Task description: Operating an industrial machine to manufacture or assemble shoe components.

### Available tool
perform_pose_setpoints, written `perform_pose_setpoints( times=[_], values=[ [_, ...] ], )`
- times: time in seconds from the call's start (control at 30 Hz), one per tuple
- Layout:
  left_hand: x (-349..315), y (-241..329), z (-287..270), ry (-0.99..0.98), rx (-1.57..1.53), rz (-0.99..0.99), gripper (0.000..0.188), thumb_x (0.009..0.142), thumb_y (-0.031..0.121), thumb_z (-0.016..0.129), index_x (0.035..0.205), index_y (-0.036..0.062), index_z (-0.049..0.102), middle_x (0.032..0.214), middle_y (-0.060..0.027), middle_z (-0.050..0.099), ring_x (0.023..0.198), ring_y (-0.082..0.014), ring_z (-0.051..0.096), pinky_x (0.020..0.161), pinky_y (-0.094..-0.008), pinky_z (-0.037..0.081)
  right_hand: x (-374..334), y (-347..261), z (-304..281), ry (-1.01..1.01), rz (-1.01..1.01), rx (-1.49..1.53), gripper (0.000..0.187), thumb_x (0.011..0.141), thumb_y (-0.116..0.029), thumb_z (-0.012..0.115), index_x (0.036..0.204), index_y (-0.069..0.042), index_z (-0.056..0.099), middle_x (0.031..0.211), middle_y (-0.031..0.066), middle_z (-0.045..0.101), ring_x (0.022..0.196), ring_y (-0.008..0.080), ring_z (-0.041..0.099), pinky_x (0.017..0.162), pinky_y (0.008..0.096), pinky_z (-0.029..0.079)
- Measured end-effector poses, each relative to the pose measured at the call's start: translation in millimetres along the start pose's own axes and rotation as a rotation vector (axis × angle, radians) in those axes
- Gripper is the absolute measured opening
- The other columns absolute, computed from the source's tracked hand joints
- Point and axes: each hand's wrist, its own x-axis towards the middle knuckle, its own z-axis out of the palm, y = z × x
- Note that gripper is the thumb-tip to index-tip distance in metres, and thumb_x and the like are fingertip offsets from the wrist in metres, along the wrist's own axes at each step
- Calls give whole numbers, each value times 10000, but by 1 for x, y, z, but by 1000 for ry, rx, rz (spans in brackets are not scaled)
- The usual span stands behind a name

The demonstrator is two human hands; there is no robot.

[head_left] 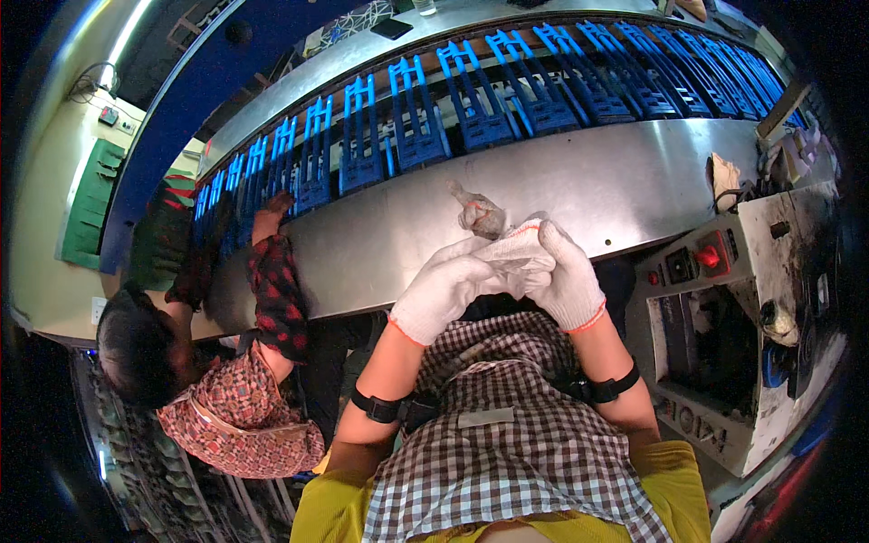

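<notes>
Both of my hands wear white knit gloves with orange cuff edges. Between them, above the near edge of the metal table [380, 258], is a white knit glove [518, 252] with an orange hem along its top. My left hand [444, 288] has its fingers closed on the left side of this glove. My right hand [570, 282] grips the other side, thumb uppermost near the hem. Just beyond my hands a crumpled greyish glove [480, 215] with an orange edge lies on the metal. My fingertips are partly hidden by the fabric.
A long row of blue slotted racks [412, 113] runs behind the metal surface. On my left a co-worker [240, 398] reaches toward the racks. A grimy machine housing with a red switch [712, 255] stands at right. A dark phone-like slab [391, 29] lies on the far ledge.
</notes>
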Motion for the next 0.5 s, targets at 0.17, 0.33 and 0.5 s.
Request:
perform_pose_setpoints(
  times=[0.17, 0.33, 0.5],
  values=[
    [1, -14, -1, -121, -322, 54, 589, 965, 55, 559, 1525, -120, 513, 1498, -240, 648, 1343, -334, 662, 1126, -493, 555, -6, -6, 4, 22, 95, -157, 430, 1145, -401, 602, 1305, -3, 632, 1073, 66, 698, 929, 144, 687, 800, 316, 588],
    [-6, -17, -5, -65, -376, 124, 541, 978, 41, 518, 1494, -120, 541, 1466, -252, 668, 1309, -343, 677, 1096, -486, 573, -7, -12, -3, -78, 218, -258, 502, 1094, -409, 693, 1352, 16, 632, 1169, 74, 704, 1051, 157, 677, 927, 343, 572],
    [-26, -21, -15, -58, 134, -22, 307, 975, 85, 654, 1245, -55, 696, 1333, -175, 733, 1223, -275, 698, 1093, -399, 533, -16, -26, -16, -148, 367, -524, 370, 1018, -265, 808, 1237, 1, 674, 1187, 63, 727, 1076, 126, 679, 938, 306, 573]
  ],
)
